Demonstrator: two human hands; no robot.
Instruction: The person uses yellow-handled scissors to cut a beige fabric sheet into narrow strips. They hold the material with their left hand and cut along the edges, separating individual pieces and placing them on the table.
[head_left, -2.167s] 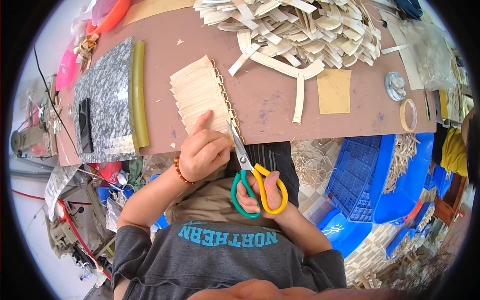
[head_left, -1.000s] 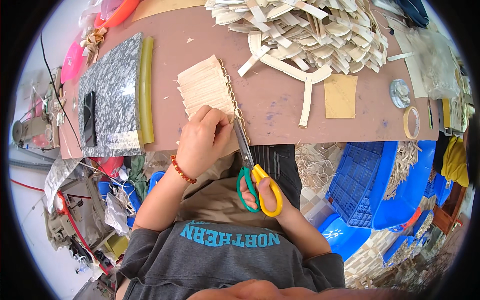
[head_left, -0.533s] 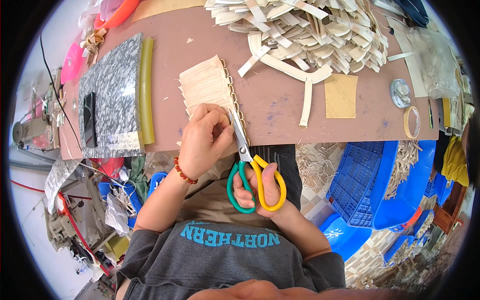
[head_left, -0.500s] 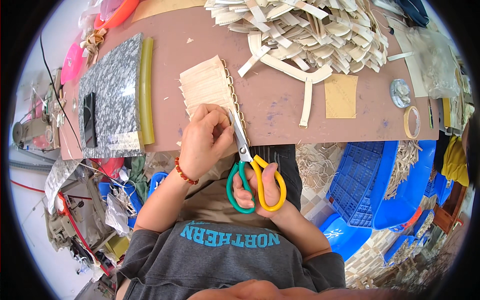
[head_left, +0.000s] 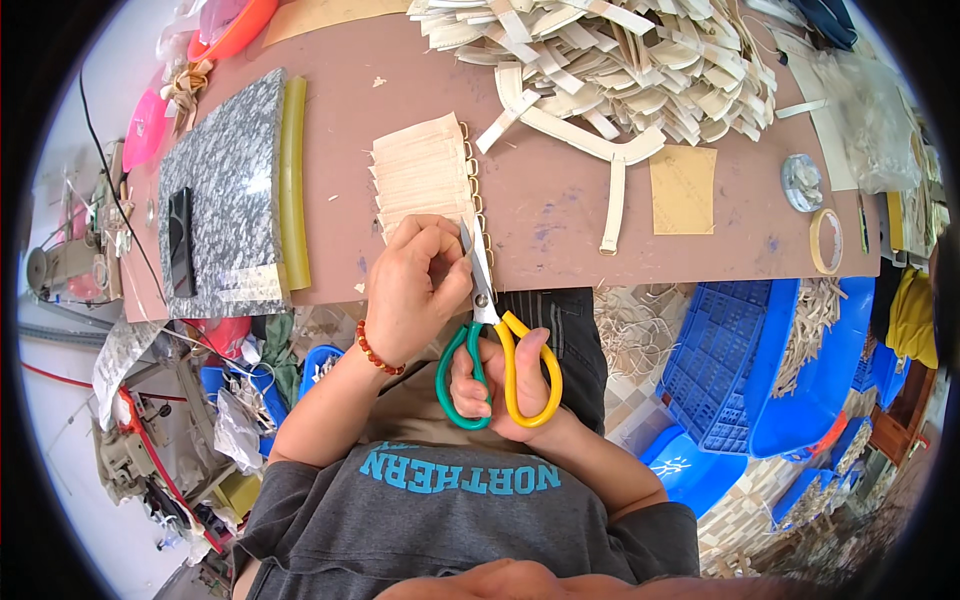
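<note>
Scissors [head_left: 482, 300] at smudged brown table [head_left: 570, 222]; tiled floor [head_left: 622, 392] below.

I could pass over the brown table [head_left: 548, 222] between the ringed strips [head_left: 420, 172] and the pale strap [head_left: 614, 200]. The strap heap [head_left: 650, 75] blocks the far side; the yellow bar [head_left: 294, 185] bounds the left. Room under the left hand [head_left: 412, 288] I can't judge.

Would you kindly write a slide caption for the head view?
Right hand holding open green-and-yellow scissors at pale ringed strips, left hand touching the strips.
</note>
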